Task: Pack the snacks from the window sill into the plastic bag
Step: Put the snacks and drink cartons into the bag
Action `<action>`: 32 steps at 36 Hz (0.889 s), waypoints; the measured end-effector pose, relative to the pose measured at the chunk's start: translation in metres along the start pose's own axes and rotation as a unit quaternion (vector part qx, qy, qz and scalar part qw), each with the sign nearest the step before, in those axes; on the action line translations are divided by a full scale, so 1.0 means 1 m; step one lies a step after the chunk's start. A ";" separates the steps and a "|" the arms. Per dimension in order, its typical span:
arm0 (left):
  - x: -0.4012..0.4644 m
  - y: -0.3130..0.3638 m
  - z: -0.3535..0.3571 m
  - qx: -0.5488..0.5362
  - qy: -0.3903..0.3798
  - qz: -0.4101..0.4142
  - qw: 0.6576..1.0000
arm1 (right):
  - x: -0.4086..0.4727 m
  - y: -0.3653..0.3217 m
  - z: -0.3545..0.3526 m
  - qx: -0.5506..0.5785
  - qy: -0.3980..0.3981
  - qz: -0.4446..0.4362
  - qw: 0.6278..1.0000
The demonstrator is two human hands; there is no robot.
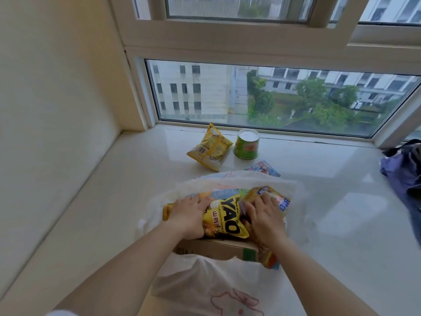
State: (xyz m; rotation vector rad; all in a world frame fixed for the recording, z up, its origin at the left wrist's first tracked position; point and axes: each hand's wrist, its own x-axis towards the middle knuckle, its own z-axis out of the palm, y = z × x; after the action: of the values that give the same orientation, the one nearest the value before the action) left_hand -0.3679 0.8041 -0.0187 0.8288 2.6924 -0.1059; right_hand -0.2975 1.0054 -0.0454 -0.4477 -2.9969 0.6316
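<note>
A translucent white plastic bag [300,201] lies open on the window sill [114,201] in front of me, with several snack packs inside. A yellow and black pack marked YAO [227,221] lies on top. My left hand [190,213] presses down on its left part with fingers spread. My right hand [265,215] presses on an orange pack [266,191] beside it. A brown cardboard box [216,248] shows under the packs. Behind the bag, a yellow snack pack [210,147], a green cup [247,144] and a blue pack [264,167] sit on the sill.
The window [273,96] runs along the back of the sill and a cream wall [57,99] closes the left side. A dark purple bag or garment [403,172] lies at the right edge. A white cloth with a pink drawing [216,290] is near me.
</note>
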 end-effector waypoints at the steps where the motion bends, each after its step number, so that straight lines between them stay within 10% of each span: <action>1: -0.001 -0.001 0.000 -0.003 0.005 0.002 1.000 | 0.000 0.000 -0.003 0.004 0.042 -0.002 0.999; 5: -0.005 -0.003 -0.004 -0.003 0.015 0.017 1.000 | -0.006 0.010 -0.026 -0.036 0.175 0.092 0.980; 11: -0.003 0.012 -0.023 -0.046 0.073 0.046 0.995 | -0.015 0.045 -0.042 -0.049 0.042 0.340 0.938; 32: 0.032 0.171 -0.039 0.121 -0.004 0.157 0.980 | -0.047 0.072 -0.076 0.199 0.118 0.289 0.929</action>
State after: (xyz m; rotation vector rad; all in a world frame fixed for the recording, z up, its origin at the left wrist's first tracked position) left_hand -0.3085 0.9697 0.0118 1.3120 2.5348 -0.3662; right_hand -0.2256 1.0840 -0.0043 -1.2760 -2.3979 1.0957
